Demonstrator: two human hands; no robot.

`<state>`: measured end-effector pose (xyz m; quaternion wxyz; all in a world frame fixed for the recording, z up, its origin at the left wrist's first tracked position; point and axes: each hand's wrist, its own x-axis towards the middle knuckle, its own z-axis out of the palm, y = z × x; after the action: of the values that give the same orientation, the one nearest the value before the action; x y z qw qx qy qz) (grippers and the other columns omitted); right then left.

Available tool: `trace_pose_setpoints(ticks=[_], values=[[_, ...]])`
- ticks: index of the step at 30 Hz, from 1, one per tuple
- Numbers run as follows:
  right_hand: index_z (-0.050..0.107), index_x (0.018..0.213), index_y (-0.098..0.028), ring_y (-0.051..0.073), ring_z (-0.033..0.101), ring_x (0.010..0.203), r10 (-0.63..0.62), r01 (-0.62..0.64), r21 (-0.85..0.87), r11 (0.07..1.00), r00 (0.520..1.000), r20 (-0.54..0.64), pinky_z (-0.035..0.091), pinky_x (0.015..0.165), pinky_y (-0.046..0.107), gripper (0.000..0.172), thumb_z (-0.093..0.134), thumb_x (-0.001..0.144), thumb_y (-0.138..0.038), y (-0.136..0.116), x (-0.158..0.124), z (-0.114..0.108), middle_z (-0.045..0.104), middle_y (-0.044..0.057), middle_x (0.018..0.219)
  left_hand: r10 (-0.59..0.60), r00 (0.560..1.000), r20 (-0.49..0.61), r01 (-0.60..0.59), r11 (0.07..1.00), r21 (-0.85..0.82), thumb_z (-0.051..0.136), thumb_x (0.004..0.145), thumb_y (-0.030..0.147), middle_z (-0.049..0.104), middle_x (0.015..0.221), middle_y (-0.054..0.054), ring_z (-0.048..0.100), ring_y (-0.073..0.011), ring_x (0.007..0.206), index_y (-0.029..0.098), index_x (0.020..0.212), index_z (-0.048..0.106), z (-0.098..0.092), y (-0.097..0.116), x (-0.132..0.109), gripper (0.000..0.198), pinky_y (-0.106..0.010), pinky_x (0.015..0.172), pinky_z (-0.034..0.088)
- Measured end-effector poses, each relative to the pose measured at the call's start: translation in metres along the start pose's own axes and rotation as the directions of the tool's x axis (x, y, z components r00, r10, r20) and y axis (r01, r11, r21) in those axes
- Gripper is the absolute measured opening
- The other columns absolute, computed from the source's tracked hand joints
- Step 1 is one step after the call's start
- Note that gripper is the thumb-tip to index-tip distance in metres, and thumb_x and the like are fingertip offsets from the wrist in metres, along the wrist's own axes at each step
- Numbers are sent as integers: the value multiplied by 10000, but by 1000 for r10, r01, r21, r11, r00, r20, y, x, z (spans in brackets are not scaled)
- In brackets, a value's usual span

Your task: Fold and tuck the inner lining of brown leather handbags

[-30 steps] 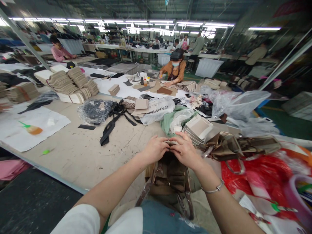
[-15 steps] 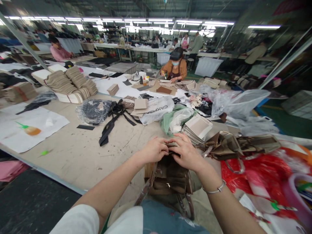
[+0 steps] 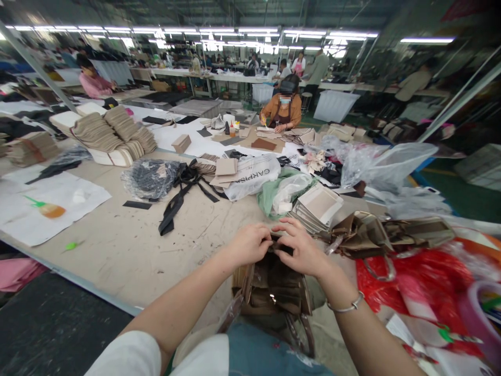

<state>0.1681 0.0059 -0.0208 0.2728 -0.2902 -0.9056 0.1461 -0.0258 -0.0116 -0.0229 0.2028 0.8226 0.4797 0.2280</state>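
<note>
A brown handbag (image 3: 274,287) stands open-topped at the near edge of the beige table (image 3: 129,245), right in front of me. Both hands meet at its far top edge. My left hand (image 3: 248,244) is curled, its fingers pinching the bag's rim. My right hand (image 3: 301,248) presses on the same rim, thumb and fingers gripping it. A metal bangle (image 3: 346,305) circles my right wrist. Clear plastic wraps the bag's handles (image 3: 297,334) near my lap.
More brown bags (image 3: 383,235) and a stack of beige panels (image 3: 319,206) lie to the right. Red plastic (image 3: 415,277), clear bags (image 3: 376,164), black straps (image 3: 176,201) and stacked tan pieces (image 3: 113,133) spread over the table. A person in brown (image 3: 284,109) works opposite.
Both hands stay on the bag's top edge and have shifted slightly toward me and down. The view has tilted a little.
</note>
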Motion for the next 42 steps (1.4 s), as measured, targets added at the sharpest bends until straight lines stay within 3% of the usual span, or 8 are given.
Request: trace_pose_setpoints(ticks=[4, 8, 10, 15, 22, 33, 42], values=[[626, 863, -222, 237, 511, 1102, 76, -74, 16, 997, 988, -135, 433, 949, 440, 127, 605, 746, -177, 2, -5, 3, 603, 73, 1099, -60, 998, -21, 61, 994, 91, 506, 786, 196, 635, 786, -36, 591, -171, 745, 187, 750, 619, 4, 3, 2, 118, -269, 692, 455], [533, 1172, -210, 215, 592, 994, 212, -213, 6, 977, 970, -115, 486, 881, 385, 424, 610, 755, -193, 4, -8, 7, 633, 75, 1080, -76, 996, -51, 81, 989, 121, 498, 792, 209, 625, 764, -35, 583, -168, 712, 183, 732, 597, 6, 5, 2, 119, -265, 655, 441], [508, 1231, -205, 214, 611, 974, 254, -256, -10, 967, 963, -96, 496, 868, 373, 476, 612, 766, -218, 4, -9, 9, 646, 74, 1083, -78, 995, -65, 86, 988, 127, 490, 802, 212, 621, 753, -35, 578, -165, 702, 181, 724, 589, 7, 5, 2, 129, -263, 643, 437], [629, 1094, -222, 213, 639, 924, 254, -258, -69, 964, 965, -60, 511, 821, 346, 282, 570, 820, -256, 4, -8, 10, 684, 59, 1039, -85, 990, -116, 96, 990, 101, 480, 812, 209, 629, 757, -36, 582, -159, 722, 182, 727, 584, 9, 2, 0, 137, -258, 654, 442], [699, 984, -271, 173, 654, 772, 315, -315, -101, 944, 949, -16, 502, 707, 279, 207, 552, 841, -251, 3, -7, 5, 720, 10, 889, -75, 970, -233, 59, 995, -76, 513, 766, 154, 678, 884, -32, 619, -150, 814, 180, 688, 583, 17, -4, 0, 108, -258, 752, 463], [701, 981, -262, 158, 636, 791, 358, -356, -41, 933, 933, 29, 467, 722, 252, 200, 556, 853, -310, 0, -2, 0, 716, -1, 900, -138, 955, -263, 146, 989, 11, 536, 746, 170, 642, 711, -13, 588, -140, 685, 182, 674, 590, 21, -4, 6, 91, -243, 650, 437], [696, 851, -247, 157, 608, 788, 382, -344, -267, 900, 919, 102, 395, 661, 248, 258, 466, 903, -352, 1, 2, -3, 693, 15, 817, -137, 956, -260, 146, 989, 14, 527, 773, 184, 635, 720, -9, 581, -149, 691, 185, 706, 583, 22, -5, 5, 88, -256, 648, 425]])
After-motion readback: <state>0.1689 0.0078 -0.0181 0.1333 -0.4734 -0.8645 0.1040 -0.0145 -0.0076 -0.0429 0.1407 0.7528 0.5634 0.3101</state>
